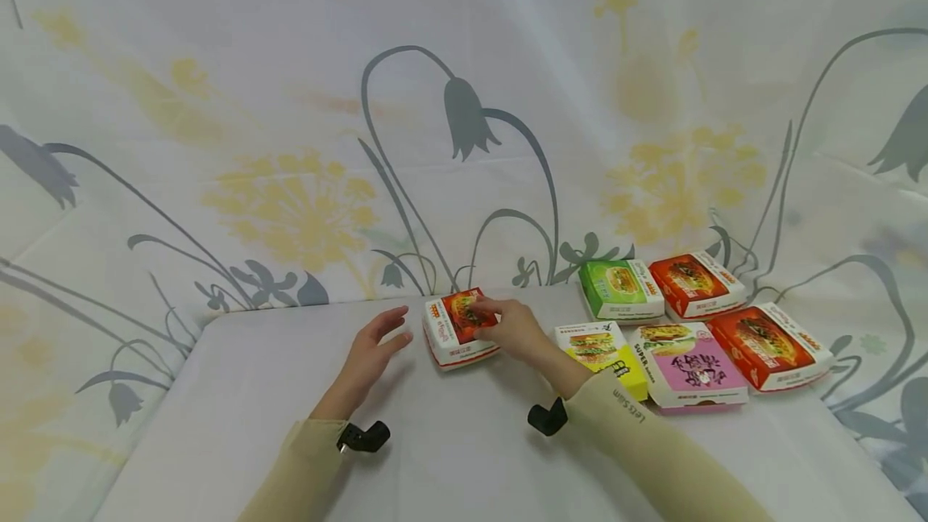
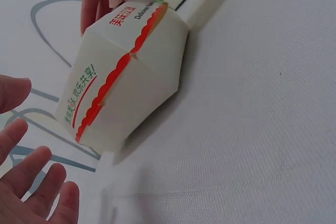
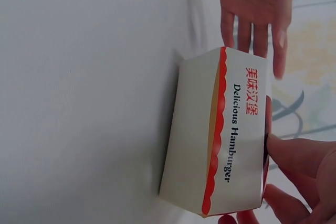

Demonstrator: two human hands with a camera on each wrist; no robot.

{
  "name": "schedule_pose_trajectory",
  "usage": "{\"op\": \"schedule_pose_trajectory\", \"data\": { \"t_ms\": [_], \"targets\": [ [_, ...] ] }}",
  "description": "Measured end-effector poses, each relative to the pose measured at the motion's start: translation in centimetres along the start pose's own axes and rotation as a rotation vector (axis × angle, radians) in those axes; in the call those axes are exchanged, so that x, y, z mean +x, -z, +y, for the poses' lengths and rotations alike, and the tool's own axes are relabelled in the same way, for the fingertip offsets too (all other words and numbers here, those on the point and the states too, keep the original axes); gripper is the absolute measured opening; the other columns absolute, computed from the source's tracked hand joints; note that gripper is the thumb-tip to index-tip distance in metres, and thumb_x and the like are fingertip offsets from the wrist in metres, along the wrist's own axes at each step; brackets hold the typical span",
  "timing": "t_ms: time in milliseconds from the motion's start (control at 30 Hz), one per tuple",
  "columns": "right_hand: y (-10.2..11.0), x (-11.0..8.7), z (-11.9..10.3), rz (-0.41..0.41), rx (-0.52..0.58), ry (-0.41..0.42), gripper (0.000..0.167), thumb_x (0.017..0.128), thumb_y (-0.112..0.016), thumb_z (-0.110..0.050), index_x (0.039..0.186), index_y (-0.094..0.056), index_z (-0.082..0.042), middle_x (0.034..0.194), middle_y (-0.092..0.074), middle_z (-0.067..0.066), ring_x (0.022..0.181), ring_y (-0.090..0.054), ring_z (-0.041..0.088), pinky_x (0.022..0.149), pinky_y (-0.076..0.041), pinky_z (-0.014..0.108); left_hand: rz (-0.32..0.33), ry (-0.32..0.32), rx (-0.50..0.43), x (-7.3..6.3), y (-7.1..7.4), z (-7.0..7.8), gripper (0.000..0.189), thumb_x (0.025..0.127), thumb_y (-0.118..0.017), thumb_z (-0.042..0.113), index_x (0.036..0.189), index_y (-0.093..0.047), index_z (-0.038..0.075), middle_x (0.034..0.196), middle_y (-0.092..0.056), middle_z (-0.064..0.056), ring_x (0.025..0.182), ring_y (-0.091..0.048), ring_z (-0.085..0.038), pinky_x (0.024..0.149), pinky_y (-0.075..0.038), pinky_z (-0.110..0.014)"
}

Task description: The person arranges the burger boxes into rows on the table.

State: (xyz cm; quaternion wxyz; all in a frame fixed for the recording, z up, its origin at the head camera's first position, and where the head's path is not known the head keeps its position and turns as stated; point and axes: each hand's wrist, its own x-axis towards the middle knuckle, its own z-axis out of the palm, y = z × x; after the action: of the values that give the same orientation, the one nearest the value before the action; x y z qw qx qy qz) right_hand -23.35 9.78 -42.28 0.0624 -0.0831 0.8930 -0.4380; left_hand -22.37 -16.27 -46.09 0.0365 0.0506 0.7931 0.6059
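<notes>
A red and white hamburger box (image 1: 455,330) sits on the white-covered table, its lid shut and marked "Delicious Hamburger" on the side. My right hand (image 1: 518,334) grips its right end, thumb on the top edge and fingers reaching round the far side; in the right wrist view the fingertips (image 3: 247,216) show at the end of the box. To the left of the box, my left hand (image 1: 370,357) is apart from it, fingers spread and holding nothing. The left wrist view shows that left hand (image 2: 31,182) beside the white end of the box (image 2: 126,93).
Right of my right arm lie a green box (image 1: 615,296), two red boxes (image 1: 685,276) (image 1: 761,341), a pink box (image 1: 696,369) and a yellow box (image 1: 594,345), close together. A floral curtain (image 1: 304,103) hangs behind the table (image 1: 239,377). Both wrists wear black cameras.
</notes>
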Motion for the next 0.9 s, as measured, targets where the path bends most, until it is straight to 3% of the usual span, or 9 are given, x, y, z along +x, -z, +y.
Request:
{"op": "schedule_pose_trajectory", "data": {
  "t_ms": [500, 900],
  "targets": [
    [-2.4, -0.2, -0.8, -0.003, 0.054, 0.041, 0.046, 0.086, -0.078, -0.012, 0.131, -0.068, -0.014, 0.145, -0.053, 0.010, 0.137, -0.043, 0.037, 0.108, -0.037, 0.054, 0.002, 0.017, 0.028, 0.5, 0.1, 0.1, 0.056, 0.094, -0.068, 0.017, 0.146, -0.048, 0.008, 0.150, -0.043, -0.020, 0.142, -0.033, -0.037, 0.107, -0.035, -0.062],
    [-4.8, 0.0, -2.0, 0.015, 0.127, 0.109, 0.043, 0.088, -0.077, -0.014, 0.129, -0.068, -0.009, 0.147, -0.051, 0.007, 0.141, -0.038, 0.036, 0.113, -0.029, 0.055, 0.009, -0.007, 0.103, 0.7, 0.8, 0.0, 0.059, 0.094, -0.070, 0.021, 0.147, -0.048, 0.008, 0.155, -0.040, -0.010, 0.144, -0.032, -0.033, 0.111, -0.035, -0.052]
  ]
}}
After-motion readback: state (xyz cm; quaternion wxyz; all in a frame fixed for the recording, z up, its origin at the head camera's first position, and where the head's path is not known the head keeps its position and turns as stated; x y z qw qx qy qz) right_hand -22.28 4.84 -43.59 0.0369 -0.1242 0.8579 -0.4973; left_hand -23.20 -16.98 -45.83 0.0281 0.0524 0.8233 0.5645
